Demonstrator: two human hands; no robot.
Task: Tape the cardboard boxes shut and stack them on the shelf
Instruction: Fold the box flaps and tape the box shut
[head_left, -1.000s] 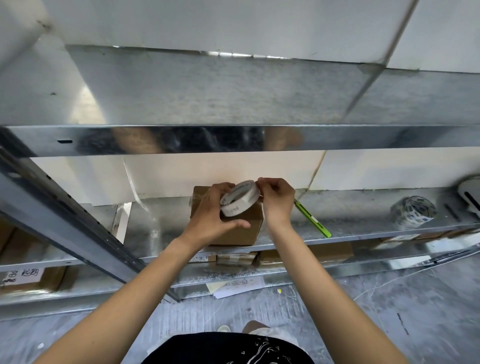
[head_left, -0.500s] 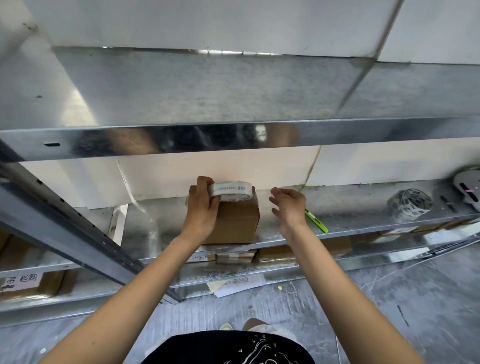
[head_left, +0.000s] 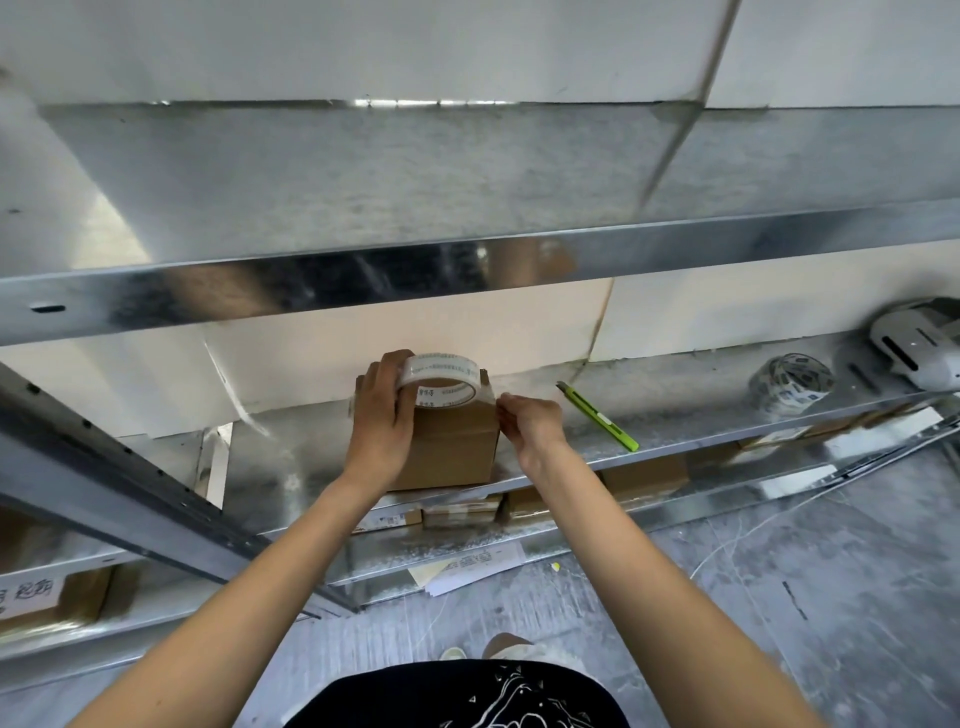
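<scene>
A small brown cardboard box (head_left: 452, 447) stands on the metal shelf (head_left: 291, 457). On its top lies a roll of white printed tape (head_left: 441, 376), and my left hand (head_left: 382, 415) grips the roll's left side, fingers curled over it. My right hand (head_left: 527, 423) is at the box's upper right edge, fingertips pinched together there; a clear strip of tape seems to run from the roll to those fingers, though it is hard to make out.
A green utility knife (head_left: 597, 415) lies on the shelf right of the box. Farther right sit a second printed tape roll (head_left: 789, 376) and a white device (head_left: 919, 345). An upper shelf beam (head_left: 467, 270) overhangs. More boxes (head_left: 462, 512) fill the lower shelf; papers lie on the floor.
The roll went from being held up in both hands to lying on the box top under my left hand. My right hand let go, swung right, then came back to the box's right edge.
</scene>
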